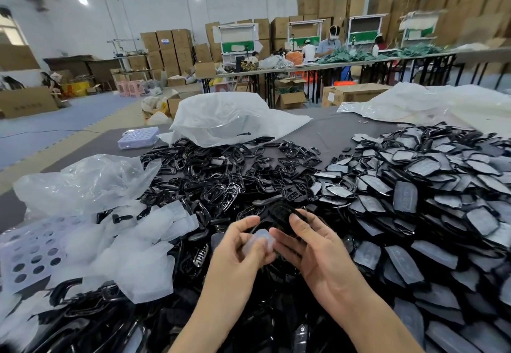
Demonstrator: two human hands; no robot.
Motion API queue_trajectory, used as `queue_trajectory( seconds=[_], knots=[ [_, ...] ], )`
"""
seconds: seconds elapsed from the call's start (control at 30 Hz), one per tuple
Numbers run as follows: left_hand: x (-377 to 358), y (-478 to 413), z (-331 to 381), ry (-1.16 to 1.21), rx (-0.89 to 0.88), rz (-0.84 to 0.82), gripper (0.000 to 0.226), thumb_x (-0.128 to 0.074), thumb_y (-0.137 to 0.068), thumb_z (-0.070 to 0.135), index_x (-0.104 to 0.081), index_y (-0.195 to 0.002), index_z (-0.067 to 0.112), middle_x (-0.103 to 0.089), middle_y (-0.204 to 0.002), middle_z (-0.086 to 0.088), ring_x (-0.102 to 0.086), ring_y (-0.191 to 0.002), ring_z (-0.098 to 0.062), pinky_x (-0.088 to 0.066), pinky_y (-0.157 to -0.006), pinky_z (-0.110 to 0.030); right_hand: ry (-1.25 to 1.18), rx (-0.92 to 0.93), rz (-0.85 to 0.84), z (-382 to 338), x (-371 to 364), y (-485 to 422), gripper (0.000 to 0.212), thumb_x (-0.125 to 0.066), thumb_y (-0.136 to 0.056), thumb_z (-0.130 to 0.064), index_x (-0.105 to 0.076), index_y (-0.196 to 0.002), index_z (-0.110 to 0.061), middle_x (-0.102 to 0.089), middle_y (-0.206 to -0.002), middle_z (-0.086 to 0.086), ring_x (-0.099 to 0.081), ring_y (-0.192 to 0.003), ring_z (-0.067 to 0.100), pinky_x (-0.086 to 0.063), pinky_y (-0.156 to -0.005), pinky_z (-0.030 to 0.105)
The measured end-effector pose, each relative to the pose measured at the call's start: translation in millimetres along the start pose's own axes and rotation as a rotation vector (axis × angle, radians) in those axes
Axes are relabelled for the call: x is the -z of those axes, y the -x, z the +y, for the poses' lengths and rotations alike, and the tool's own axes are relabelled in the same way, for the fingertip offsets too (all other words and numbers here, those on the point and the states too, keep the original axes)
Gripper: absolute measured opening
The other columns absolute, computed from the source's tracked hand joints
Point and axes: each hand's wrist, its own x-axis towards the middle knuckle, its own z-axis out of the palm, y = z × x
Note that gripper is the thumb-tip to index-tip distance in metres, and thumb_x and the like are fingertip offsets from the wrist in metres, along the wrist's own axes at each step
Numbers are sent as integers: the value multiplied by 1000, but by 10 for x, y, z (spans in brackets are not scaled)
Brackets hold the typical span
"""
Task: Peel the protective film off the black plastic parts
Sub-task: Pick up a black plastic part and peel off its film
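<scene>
Warehouse hall, cartons point(171, 45) stacked along the far wall. Dark table point(345, 131) in front carries a filmed heap point(428, 186) on the right, a bare heap point(221, 170) at centre and loose films point(132, 250) on the left. Right hand point(309, 242) grips one black part point(282, 214) above the heaps; left hand point(243, 242) pinches a clear film point(260, 239) just beside it. Part probably light, stiff and glossy, best held by its edges; film thin, limp and clingy, best taken at a corner.

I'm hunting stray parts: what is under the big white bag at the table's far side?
Black frames poke out from under the near edge of the white bag; anything deeper beneath is covered.
</scene>
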Motion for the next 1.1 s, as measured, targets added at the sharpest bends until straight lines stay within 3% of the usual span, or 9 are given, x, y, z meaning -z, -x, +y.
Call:
queue_trajectory(
  seconds=[0.07, 0.13, 0.23, 0.37, 0.47, 0.63, 0.83, 1.0, 1.1],
  knots=[
    [-11, 33, 29, -232, -82, -48, 17, -62, -97, 26, -67, -104, 41, -68, -78, -2, -64, -73, -2, -50, -72, -14, -26, -1, -17, -7, -13, 1, 17, -71, -80, -14, -69, -97, -13, -76, -100, 15, -76, -85, 26, -61, -67, 30],
    [-31, 59, 55, -328, -128, -63, 14, -60, -98, 29, -67, -95, 41, -68, -79, -3, -56, -65, -1, -44, -62, -15, -32, 10, -8, -2, -14, -4, 13, -72, -80, -13, -71, -92, -14, -76, -95, 13, -76, -84, 26, -61, -66, 30],
    [-31, 56, 102, -303, -125, -9, 17, -57, -99, 17, -64, -91, 30, -67, -71, 0, -55, -63, -5, -45, -63, -22, -18, 69, 37, -4, 2, -29, 13, -74, -78, -13, -72, -91, -15, -74, -92, 12, -75, -84, 28, -61, -67, 31],
    [-1, 62, 128, -210, -66, 62, 28, -51, -95, 5, -59, -100, 30, -67, -65, -2, -60, -60, -7, -44, -58, -13, 57, 158, 143, 19, 33, -59, 27, -73, -75, -14, -66, -101, -8, -76, -90, 12, -75, -79, 24, -61, -65, 26],
    [13, 65, 145, -155, -59, 93, 34, -49, -98, 5, -66, -90, 33, -71, -70, -6, -70, -70, -10, -51, -64, -15, 114, 194, 183, 51, 63, -79, 21, -72, -84, -8, -66, -104, -6, -76, -86, 10, -76, -79, 23, -59, -65, 23],
    [2, 66, 153, -239, -108, -18, 38, -47, -100, 4, -61, -122, 32, -72, -110, 21, -67, -101, 1, -49, -88, -12, 276, 249, 230, 70, 85, -69, 13, -72, -89, -7, -70, -102, -9, -76, -84, 6, -77, -81, 24, -58, -67, 21],
    [31, 58, 98, -454, -213, 62, 25, -52, -102, 21, -67, -103, 41, -71, -93, 23, -67, -84, -1, -46, -72, -9, 310, 274, 243, 21, 102, -64, 11, -72, -90, -8, -71, -100, -13, -76, -84, 6, -76, -80, 22, -58, -69, 21],
    [62, 72, 60, -731, -397, 16, 30, -44, -103, 23, -61, -121, 41, -52, -96, 22, -58, -87, -6, -44, -74, -14, 377, 264, 172, 24, 93, -44, 11, -70, -92, -7, -71, -98, -16, -77, -85, 5, -75, -79, 18, -57, -70, 20],
    [56, 59, 78, -693, -355, 60, 24, -59, -99, 23, -58, -107, 45, -60, -100, 29, -59, -93, 5, -42, -77, -7, 414, 238, 113, 33, 81, -31, 14, -68, -93, -6, -74, -94, -19, -77, -82, 3, -73, -77, 12, -57, -71, 20]
  ],
)
